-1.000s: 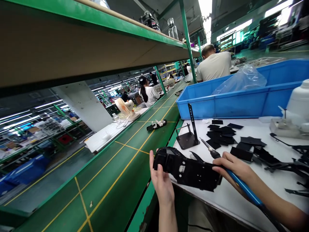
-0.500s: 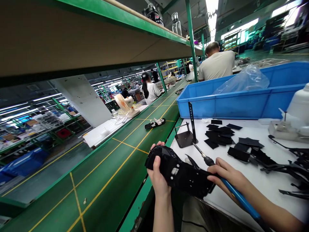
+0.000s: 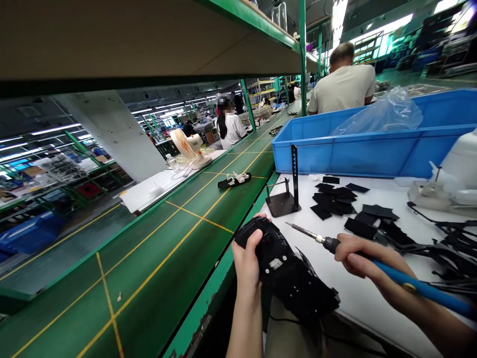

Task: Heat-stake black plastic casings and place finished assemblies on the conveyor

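My left hand (image 3: pixel 249 258) is wrapped round one end of a black molded part (image 3: pixel 288 271), thumb on top. Small white spots and a pale rectangle show on the part, which tilts down to the right over the table's near edge. Closed round a soldering iron (image 3: pixel 328 243) with a blue handle is my right hand (image 3: pixel 367 256). The iron's metal tip points left, above the white table and apart from the black part. Behind the tip stands a black metal stand (image 3: pixel 283 203).
A green conveyor belt (image 3: pixel 149 258) runs along the left, carrying a black-and-white part (image 3: pixel 234 180). Black flat pieces (image 3: pixel 333 199) and black strips (image 3: pixel 447 253) lie on the white table (image 3: pixel 376 298). Behind is a blue bin (image 3: pixel 365 154); a person (image 3: pixel 341 84) sits beyond it.
My right hand and the iron have moved away from the black part, and the tip has swung left. The black part now slopes down more steeply to the right. The view has shifted slightly.
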Demonstrator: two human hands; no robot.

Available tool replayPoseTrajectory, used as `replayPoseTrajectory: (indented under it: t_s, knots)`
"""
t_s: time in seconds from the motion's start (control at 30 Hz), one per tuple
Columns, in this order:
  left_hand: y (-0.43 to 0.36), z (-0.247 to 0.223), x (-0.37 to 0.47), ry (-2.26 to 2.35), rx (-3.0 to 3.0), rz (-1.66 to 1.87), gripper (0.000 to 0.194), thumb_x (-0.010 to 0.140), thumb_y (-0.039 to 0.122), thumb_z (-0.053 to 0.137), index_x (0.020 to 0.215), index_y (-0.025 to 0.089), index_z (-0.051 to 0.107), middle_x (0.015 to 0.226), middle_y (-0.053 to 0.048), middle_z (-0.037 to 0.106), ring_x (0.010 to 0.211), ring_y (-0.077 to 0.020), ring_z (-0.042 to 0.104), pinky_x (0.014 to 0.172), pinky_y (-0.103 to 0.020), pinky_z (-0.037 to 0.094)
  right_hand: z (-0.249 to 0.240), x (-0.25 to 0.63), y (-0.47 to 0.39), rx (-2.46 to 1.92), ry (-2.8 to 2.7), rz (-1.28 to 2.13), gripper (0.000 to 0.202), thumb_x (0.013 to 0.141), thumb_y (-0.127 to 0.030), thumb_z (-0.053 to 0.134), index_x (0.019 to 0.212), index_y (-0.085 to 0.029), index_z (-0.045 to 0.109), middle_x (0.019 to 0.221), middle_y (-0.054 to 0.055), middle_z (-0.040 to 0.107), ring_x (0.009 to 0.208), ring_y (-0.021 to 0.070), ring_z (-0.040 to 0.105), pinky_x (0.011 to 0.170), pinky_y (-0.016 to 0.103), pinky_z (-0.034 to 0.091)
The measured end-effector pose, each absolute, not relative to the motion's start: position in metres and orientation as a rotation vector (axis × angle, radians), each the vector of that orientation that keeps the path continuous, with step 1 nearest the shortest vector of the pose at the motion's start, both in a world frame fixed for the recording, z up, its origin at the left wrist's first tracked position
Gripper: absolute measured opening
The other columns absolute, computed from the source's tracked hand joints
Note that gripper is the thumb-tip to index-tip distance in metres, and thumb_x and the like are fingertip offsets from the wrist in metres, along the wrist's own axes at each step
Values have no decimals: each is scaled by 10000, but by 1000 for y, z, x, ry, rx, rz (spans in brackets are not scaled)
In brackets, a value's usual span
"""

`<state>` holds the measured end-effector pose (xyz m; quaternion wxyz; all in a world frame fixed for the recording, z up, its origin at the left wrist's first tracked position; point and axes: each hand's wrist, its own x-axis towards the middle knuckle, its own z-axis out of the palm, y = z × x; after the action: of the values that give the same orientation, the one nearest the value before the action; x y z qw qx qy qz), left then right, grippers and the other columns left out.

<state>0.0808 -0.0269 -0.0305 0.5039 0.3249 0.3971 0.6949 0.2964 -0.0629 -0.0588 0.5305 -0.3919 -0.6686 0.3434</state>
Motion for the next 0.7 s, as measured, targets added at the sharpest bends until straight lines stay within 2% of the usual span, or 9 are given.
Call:
replayPoseTrajectory:
  t_s: [0.1, 0.23, 0.53, 0.7]
  knots:
    - [-27, -32, 81, 1017, 879, 1545, 373, 703, 289, 713, 1042, 132, 700, 936, -92, 732, 852, -232, 682, 719, -298, 546, -60, 301, -61, -794, -1497, 1096, 252, 925, -376, 492, 770, -216, 610, 599, -6, 412, 532, 139, 391, 501, 270, 328]
    - [-27, -33, 79, 1039, 973, 1439, 351, 710, 292, 708, 1015, 117, 710, 885, -84, 732, 757, -213, 679, 676, -291, 546, -64, 302, -56, -678, -1520, 1198, 239, 926, -349, 505, 787, -195, 621, 597, -5, 417, 542, 130, 382, 481, 255, 295]
    - [-28, -34, 76, 1092, 1041, 1412, 408, 717, 315, 713, 1084, 136, 692, 1013, -99, 719, 887, -236, 673, 741, -293, 539, -70, 302, -57, -656, -1423, 1273, 238, 924, -339, 514, 768, -191, 618, 584, -7, 413, 535, 126, 374, 460, 245, 280]
    - [-29, -33, 76, 1103, 1060, 1395, 410, 717, 322, 713, 1079, 132, 694, 966, -94, 727, 847, -224, 675, 717, -287, 540, -70, 301, -55, -673, -1407, 1288, 245, 914, -342, 529, 746, -185, 614, 577, -4, 414, 535, 131, 380, 455, 249, 278]
